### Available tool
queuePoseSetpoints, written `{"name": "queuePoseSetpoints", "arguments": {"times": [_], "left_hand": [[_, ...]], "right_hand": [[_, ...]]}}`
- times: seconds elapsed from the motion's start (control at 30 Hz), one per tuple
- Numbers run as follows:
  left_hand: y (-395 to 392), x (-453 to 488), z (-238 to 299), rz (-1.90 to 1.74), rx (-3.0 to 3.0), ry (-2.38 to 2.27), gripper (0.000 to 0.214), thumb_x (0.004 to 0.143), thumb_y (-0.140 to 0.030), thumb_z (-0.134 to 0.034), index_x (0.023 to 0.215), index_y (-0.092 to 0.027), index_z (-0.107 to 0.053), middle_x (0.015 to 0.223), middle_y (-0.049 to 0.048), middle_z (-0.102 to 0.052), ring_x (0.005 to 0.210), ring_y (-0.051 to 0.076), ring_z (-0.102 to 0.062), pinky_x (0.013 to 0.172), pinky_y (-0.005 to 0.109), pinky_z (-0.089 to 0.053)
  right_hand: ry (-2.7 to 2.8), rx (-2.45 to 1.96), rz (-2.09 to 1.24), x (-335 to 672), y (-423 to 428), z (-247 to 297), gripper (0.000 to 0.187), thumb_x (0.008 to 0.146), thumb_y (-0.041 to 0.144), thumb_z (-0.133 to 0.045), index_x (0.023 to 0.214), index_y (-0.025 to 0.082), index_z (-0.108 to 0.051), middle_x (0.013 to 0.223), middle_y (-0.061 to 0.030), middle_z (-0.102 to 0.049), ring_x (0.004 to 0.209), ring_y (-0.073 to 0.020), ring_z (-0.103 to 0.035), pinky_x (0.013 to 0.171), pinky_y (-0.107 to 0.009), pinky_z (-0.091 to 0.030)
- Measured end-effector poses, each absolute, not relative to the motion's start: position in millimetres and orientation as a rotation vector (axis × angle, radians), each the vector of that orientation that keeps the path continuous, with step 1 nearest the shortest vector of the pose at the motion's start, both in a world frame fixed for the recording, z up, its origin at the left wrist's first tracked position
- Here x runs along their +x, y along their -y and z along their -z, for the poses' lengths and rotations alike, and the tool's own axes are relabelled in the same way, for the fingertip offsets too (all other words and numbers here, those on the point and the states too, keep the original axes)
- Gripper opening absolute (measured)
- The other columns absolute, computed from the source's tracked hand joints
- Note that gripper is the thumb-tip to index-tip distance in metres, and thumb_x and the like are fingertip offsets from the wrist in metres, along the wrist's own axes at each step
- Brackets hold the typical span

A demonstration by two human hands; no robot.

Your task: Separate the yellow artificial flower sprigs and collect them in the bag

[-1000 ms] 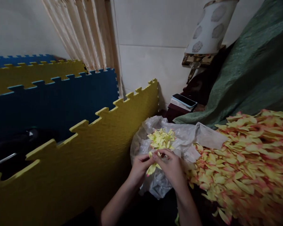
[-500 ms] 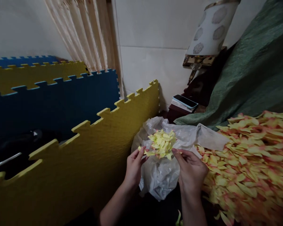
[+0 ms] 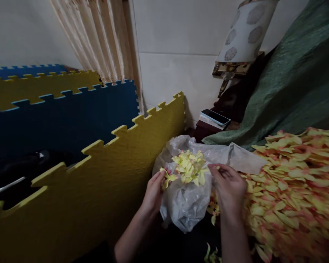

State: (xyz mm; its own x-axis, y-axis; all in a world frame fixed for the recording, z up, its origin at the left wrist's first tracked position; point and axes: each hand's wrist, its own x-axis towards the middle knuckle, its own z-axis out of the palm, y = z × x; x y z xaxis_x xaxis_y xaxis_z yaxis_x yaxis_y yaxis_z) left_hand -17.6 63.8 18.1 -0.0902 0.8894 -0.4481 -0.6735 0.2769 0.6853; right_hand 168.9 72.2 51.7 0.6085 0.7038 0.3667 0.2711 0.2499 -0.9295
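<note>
My left hand (image 3: 152,191) is closed in a pinch on a yellow petal piece (image 3: 170,178) whose tips splay out beyond the fingers. Opposite it, my right hand (image 3: 230,188) has thumb and fingers pinched together, with a small yellow bit just showing at the fingertips; most of what it holds is hidden. Between the two hands, a small heap of pale yellow petals (image 3: 190,167) lies on a crumpled translucent plastic bag (image 3: 185,210). A large pile of yellow petals with pink-red edges (image 3: 293,197) spreads to the right of my right hand.
A yellow foam mat (image 3: 120,171) stands on edge at the left, with a blue foam mat (image 3: 98,113) behind it. A phone (image 3: 215,117) lies on a small dark stand beyond the bag. Green cloth (image 3: 287,87) drapes at right, near a wall lamp (image 3: 242,34).
My hands have moved apart, the right one shifting right. The yellow piece that stretched toward the middle now hangs from my left fingers alone. More loose petals show below my right hand.
</note>
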Motion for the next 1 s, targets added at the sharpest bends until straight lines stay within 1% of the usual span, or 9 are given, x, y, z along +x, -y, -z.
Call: {"name": "queuePoseSetpoints", "arguments": {"times": [0.07, 0.17, 0.23, 0.33, 0.43, 0.63, 0.73, 0.83, 1.0], "left_hand": [[-59, -10, -19, -1.297, 0.365, -0.977, 0.031, 0.067, -0.04, -0.081, 0.084, -0.015, -0.076, 0.081, 0.0074, -0.075, 0.068, 0.015, -0.067, 0.063, 0.022, -0.051], [-52, -3, -20, -1.322, 0.604, -0.993, 0.034, 0.068, -0.046, -0.079, 0.069, -0.013, -0.075, 0.069, 0.0051, -0.071, 0.061, 0.013, -0.061, 0.058, 0.021, -0.048], [-50, -2, -20, -1.316, 0.734, -1.016, 0.034, 0.071, -0.046, -0.077, 0.065, -0.012, -0.074, 0.067, 0.0046, -0.07, 0.06, 0.012, -0.058, 0.056, 0.02, -0.045], [-47, -2, -20, -1.26, 0.79, -1.024, 0.036, 0.07, -0.046, -0.077, 0.064, -0.011, -0.075, 0.062, 0.0034, -0.068, 0.052, 0.01, -0.052, 0.05, 0.02, -0.04], [-46, 0, -19, -1.259, 0.794, -1.019, 0.035, 0.066, -0.047, -0.08, 0.064, -0.012, -0.077, 0.054, 0.0014, -0.063, 0.047, 0.009, -0.047, 0.048, 0.02, -0.037], [-41, 5, -18, -1.254, 0.835, -0.977, 0.025, 0.06, -0.037, -0.085, 0.068, -0.014, -0.08, 0.058, 0.0037, -0.071, 0.054, 0.014, -0.056, 0.056, 0.023, -0.043], [-40, 4, -18, -1.258, 0.826, -0.996, 0.021, 0.056, -0.033, -0.087, 0.063, -0.015, -0.079, 0.055, 0.0026, -0.069, 0.053, 0.013, -0.055, 0.056, 0.023, -0.042], [-39, 3, -18, -1.239, 0.82, -0.984, 0.023, 0.057, -0.036, -0.086, 0.059, -0.015, -0.077, 0.052, 0.001, -0.067, 0.05, 0.012, -0.052, 0.053, 0.023, -0.04], [-34, 2, -24, -1.139, 0.855, -0.895, 0.023, 0.066, -0.038, -0.081, 0.073, -0.016, -0.081, 0.061, 0.0013, -0.071, 0.059, 0.017, -0.058, 0.061, 0.026, -0.045]], "right_hand": [[1.045, -1.408, -0.323, 169, -86, -47, 0.039, 0.064, 0.048, -0.08, 0.083, 0.015, -0.072, 0.074, -0.0051, -0.064, 0.065, -0.0189, -0.06, 0.062, -0.034, -0.051], [1.16, -1.514, 0.019, 162, -89, -49, 0.041, 0.067, 0.046, -0.079, 0.096, 0.016, -0.074, 0.093, -0.0093, -0.059, 0.081, -0.0225, -0.057, 0.076, -0.038, -0.048], [1.232, -1.516, 0.152, 156, -79, -52, 0.035, 0.075, 0.044, -0.073, 0.097, 0.016, -0.073, 0.09, -0.0079, -0.056, 0.075, -0.0197, -0.054, 0.073, -0.035, -0.048], [1.418, -1.441, -0.101, 147, -56, -54, 0.024, 0.08, 0.041, -0.07, 0.089, 0.019, -0.072, 0.074, -0.001, -0.054, 0.058, -0.0141, -0.046, 0.056, -0.028, -0.043], [1.571, -1.394, -0.486, 142, -41, -47, 0.018, 0.076, 0.038, -0.072, 0.083, 0.021, -0.072, 0.069, 0.0006, -0.057, 0.054, -0.0127, -0.046, 0.047, -0.023, -0.04], [1.398, -1.25, -0.95, 137, -36, -37, 0.021, 0.072, 0.037, -0.074, 0.081, 0.018, -0.074, 0.073, -0.0038, -0.068, 0.06, -0.015, -0.061, 0.055, -0.025, -0.054], [1.236, -1.209, -1.124, 135, -35, -39, 0.025, 0.064, 0.038, -0.08, 0.077, 0.017, -0.075, 0.074, -0.0057, -0.074, 0.065, -0.0189, -0.069, 0.062, -0.03, -0.059], [1.059, -1.197, -1.201, 134, -34, -40, 0.025, 0.053, 0.036, -0.086, 0.069, 0.018, -0.076, 0.071, -0.0057, -0.074, 0.065, -0.0218, -0.071, 0.062, -0.032, -0.059], [0.882, -1.18, -1.2, 134, -31, -35, 0.015, 0.062, 0.036, -0.081, 0.069, 0.023, -0.078, 0.068, -0.0036, -0.075, 0.06, -0.0192, -0.069, 0.055, -0.027, -0.056]]}}
